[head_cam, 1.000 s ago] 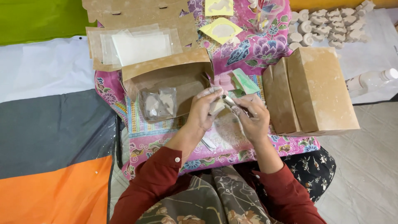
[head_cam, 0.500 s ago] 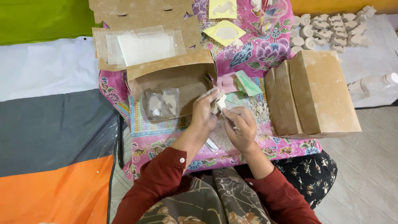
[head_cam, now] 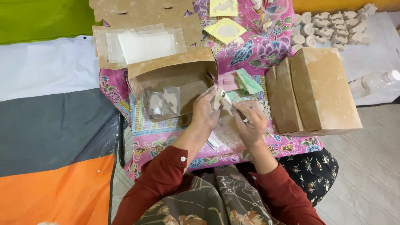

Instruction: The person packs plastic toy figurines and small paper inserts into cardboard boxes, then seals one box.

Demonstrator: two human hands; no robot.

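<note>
Two closed cardboard boxes [head_cam: 316, 89] at 3 o'clock, one open box [head_cam: 175, 79]. My left hand [head_cam: 204, 110] and right hand [head_cam: 250, 121] both close on one small plaster figure [head_cam: 219, 100].

Open box [head_cam: 175, 79] left of closed boxes [head_cam: 316, 91]

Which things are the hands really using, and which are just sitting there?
In use:
left hand and right hand, together holding a small white figure
white dust pile under them

Lying about:
open brown box with a clear packet
closed brown boxes
white figures
plastic bottle
</note>
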